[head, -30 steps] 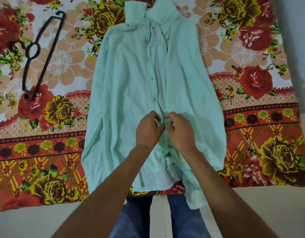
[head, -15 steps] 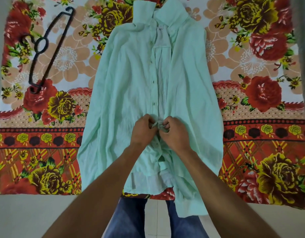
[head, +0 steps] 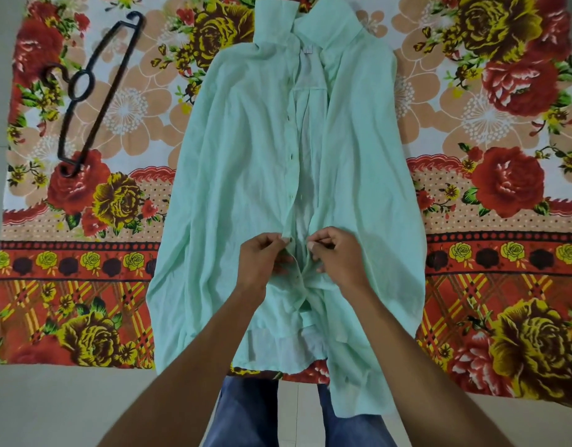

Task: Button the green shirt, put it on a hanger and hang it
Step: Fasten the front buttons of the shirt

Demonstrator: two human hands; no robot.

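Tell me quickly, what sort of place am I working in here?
Likely a home floor: a floral sheet spread over pale tiles, with the green shirt and black hanger on it.

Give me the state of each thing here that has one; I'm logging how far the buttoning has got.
green shirt: flat on the cloth, collar away from the person, front open from the hands up.
hanger: lying on the floral cloth, left of the shirt, untouched.
left hand: pinching the button-side edge.
right hand: pinching the opposite edge; the two edges are apart.
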